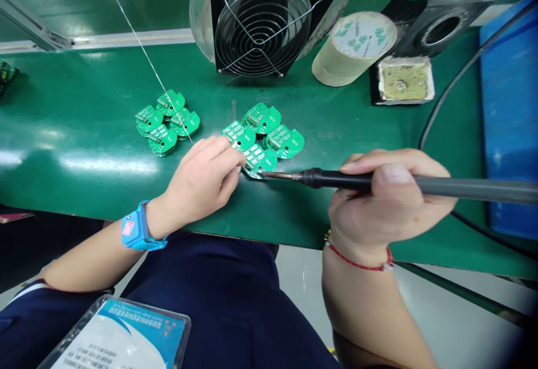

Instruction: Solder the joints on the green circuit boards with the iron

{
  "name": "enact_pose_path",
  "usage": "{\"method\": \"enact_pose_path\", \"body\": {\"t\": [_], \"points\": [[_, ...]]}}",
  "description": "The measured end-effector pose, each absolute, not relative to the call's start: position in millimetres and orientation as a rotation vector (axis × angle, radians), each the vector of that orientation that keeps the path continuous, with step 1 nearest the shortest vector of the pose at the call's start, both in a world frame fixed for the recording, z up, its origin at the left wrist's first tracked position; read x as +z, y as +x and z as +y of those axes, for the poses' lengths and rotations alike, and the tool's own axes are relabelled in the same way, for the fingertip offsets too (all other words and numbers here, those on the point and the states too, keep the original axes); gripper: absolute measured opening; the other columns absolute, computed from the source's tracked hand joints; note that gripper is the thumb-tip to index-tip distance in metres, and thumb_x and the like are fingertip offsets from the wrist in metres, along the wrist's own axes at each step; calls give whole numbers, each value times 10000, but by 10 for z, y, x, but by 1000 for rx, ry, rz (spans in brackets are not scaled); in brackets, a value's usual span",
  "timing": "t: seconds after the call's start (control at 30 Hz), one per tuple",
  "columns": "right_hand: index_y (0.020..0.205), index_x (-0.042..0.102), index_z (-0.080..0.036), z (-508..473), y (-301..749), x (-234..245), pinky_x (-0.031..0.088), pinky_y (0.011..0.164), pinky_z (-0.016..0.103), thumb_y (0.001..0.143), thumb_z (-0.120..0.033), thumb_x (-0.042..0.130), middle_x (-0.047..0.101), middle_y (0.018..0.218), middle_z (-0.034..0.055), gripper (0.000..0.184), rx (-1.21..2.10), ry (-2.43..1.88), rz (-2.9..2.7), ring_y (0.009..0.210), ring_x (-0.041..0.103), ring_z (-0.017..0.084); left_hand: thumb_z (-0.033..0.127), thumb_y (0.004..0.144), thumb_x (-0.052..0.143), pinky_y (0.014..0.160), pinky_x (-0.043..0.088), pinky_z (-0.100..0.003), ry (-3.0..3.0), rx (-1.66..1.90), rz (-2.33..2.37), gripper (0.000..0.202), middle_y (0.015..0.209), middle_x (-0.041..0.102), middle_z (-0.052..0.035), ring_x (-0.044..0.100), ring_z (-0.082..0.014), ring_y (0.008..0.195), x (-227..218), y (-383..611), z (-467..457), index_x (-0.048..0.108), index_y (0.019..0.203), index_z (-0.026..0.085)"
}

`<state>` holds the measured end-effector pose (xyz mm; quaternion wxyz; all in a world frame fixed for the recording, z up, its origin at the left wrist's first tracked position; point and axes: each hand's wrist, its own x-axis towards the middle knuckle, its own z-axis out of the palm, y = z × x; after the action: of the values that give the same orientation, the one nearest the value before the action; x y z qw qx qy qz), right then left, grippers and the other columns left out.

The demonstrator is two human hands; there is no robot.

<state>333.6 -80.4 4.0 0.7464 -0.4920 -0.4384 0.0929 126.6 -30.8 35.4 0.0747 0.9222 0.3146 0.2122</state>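
Note:
My right hand [386, 201] is wrapped round a soldering iron [336, 179] with a black grip. The iron's tip meets the lower edge of the nearest green circuit board [261, 158], in a cluster of several such boards. My left hand [205, 176] is closed in a pinch at the left side of that board. Into this hand from above runs a thin solder wire [145, 52]; its end between my fingertips is mostly hidden. Left of my hand lies a second cluster of green circuit boards [163, 139].
A fan [258, 30] with a wire guard stands behind the boards. To its right are a tape roll [336, 58], a soldering iron stand [441, 27] with a sponge tray [403, 83], and a blue panel [508, 134]. A black cable [441, 94] curves behind my right hand.

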Motion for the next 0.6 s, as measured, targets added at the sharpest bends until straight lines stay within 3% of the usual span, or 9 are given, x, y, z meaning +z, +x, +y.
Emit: {"method": "enact_pose_path", "body": {"t": [0.27,0.6], "points": [[622,665,-218,-821,3333,53,254,420,235,793,-250,519,500,472,-42,227,163,-1112,-945,458,450,92,121,935,469,664,454,-320,2848,636,938,174,773,585,-44,553,-177,742,348,1266,-314,616,846,149],[622,661,-216,-820,3326,66,259,426,226,794,-241,516,496,475,-44,226,160,-1103,-949,466,457,87,76,908,510,614,348,-310,3040,703,884,169,703,531,-25,436,-169,694,340,1287,-449,586,790,172]]}}
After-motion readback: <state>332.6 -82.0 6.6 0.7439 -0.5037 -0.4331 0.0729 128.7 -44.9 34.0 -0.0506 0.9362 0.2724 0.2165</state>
